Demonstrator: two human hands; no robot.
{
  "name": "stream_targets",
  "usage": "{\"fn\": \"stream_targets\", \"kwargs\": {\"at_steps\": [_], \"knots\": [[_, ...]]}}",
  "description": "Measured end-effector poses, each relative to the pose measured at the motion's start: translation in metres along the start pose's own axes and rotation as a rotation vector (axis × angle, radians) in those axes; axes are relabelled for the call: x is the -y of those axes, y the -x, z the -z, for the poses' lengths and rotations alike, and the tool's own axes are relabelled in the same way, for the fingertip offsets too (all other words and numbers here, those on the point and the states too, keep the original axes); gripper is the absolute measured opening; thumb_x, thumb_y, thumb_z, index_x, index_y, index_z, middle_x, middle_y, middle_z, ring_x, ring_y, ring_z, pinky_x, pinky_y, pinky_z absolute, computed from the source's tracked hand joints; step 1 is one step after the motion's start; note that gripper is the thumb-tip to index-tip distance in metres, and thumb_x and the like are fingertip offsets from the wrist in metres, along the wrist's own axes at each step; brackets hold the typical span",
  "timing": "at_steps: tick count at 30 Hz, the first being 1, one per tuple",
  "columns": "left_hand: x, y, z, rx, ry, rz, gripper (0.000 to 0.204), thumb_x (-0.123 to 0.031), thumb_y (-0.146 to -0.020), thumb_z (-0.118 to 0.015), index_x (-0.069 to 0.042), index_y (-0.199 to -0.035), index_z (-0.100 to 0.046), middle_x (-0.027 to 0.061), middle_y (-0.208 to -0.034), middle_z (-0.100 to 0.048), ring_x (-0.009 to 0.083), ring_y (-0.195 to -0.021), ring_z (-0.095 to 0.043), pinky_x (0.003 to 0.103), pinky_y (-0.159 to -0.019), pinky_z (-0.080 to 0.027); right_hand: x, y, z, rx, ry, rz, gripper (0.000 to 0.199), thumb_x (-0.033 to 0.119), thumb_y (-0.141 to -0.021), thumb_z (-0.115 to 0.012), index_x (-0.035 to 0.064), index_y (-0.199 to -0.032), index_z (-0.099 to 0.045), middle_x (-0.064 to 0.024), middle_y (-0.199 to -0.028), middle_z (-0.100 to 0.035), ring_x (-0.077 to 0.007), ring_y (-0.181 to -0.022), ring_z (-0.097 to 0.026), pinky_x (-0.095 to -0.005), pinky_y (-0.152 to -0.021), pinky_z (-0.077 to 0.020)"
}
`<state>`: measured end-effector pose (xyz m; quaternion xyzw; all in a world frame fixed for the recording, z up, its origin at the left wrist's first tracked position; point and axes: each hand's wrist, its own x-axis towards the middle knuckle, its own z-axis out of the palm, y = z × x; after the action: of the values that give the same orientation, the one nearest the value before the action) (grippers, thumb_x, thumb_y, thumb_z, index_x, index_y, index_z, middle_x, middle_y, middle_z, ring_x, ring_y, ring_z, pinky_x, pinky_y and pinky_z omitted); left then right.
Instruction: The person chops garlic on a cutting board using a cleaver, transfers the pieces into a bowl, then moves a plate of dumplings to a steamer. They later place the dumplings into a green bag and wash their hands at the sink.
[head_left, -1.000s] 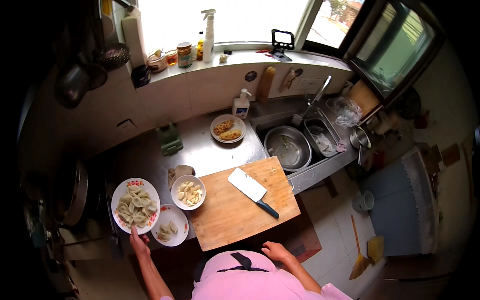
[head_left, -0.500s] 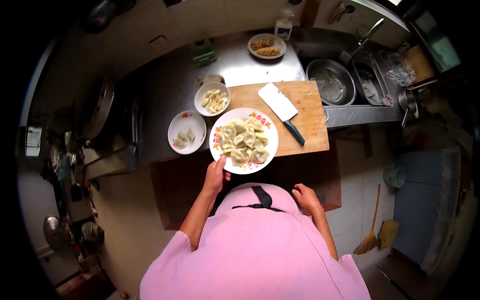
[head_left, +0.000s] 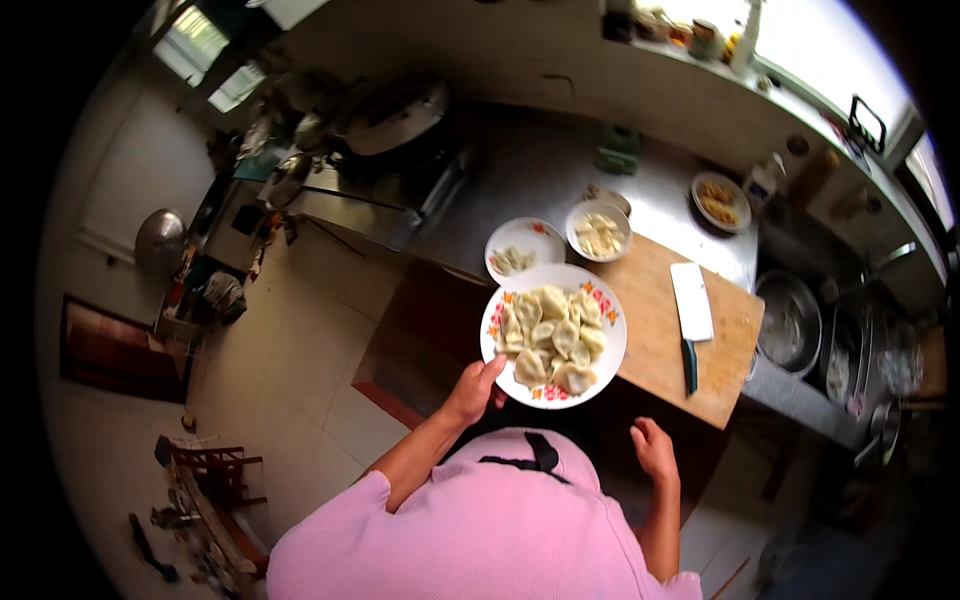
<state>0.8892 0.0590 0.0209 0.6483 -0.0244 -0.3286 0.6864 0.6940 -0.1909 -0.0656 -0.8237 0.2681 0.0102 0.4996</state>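
Observation:
My left hand (head_left: 474,392) is closed on the near left rim of a white plate (head_left: 610,350) with red and orange flower patterns. Boiled dumplings (head_left: 545,330) are heaped on this plate, which is held up in front of my body at the counter's front edge. Off to the right, my right hand (head_left: 654,447) hangs beside my waist, loosely curled with the thumb apart and nothing visible in it. A wooden cutting board (head_left: 640,340) lies right of the plate. On it rests a cleaver (head_left: 692,305) with a dark green handle.
Behind the plate stand a small plate (head_left: 545,240) with a few pale pieces and a bowl (head_left: 600,252) of peeled garlic cloves. A dish (head_left: 740,215) of browned food sits farther back. The sink basin (head_left: 812,330) is at right, a large pot (head_left: 395,125) at left.
My view has swung left, so the counter shows farther right and the pot and left-hand floor have come in. The dumpling plate stays in my left hand, a little off the board's edge.

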Motion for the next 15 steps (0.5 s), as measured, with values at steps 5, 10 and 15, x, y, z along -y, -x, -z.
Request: {"fn": "stream_targets", "kwargs": {"at_steps": [5,10,15], "knots": [[0.042,-0.001,-0.001,-0.194,0.077,0.010,0.033,-0.033,-0.085,-0.046,-0.006,-0.070,-0.057,0.0017,-0.056,-0.053,0.0080,-0.044,-0.047,0.021,-0.039,-0.038,-0.052,-0.021,0.022,-0.013,0.010,-0.054,0.027,0.017,-0.080,-0.054,-0.0001,-0.101,-0.054,-0.0157,-0.089,-0.060,-0.0223,-0.084,-0.059,-0.0292,-0.074,-0.0454],[0.069,-0.008,0.011,-0.344,0.143,-0.072,0.032,-0.034,-0.085,-0.047,-0.007,-0.070,-0.056,0.0012,-0.056,-0.052,0.0079,-0.044,-0.047,0.021,-0.039,-0.039,-0.101,-0.021,-0.003,0.054,0.062,-0.060,0.028,0.019,-0.080,-0.054,-0.0006,-0.100,-0.054,-0.0153,-0.088,-0.061,-0.0214,-0.082,-0.059,-0.0287,-0.072,-0.0457],[0.043,0.001,0.093,-0.335,0.176,-0.096,0.032,-0.034,-0.084,-0.048,-0.007,-0.069,-0.056,0.0007,-0.055,-0.052,0.0079,-0.043,-0.047,0.020,-0.037,-0.038,-0.034,-0.015,-0.074,0.239,0.131,-0.129,0.030,0.024,-0.080,-0.053,0.0022,-0.100,-0.055,-0.0166,-0.092,-0.060,-0.0268,-0.087,-0.058,-0.0316,-0.076,-0.0448]]}}
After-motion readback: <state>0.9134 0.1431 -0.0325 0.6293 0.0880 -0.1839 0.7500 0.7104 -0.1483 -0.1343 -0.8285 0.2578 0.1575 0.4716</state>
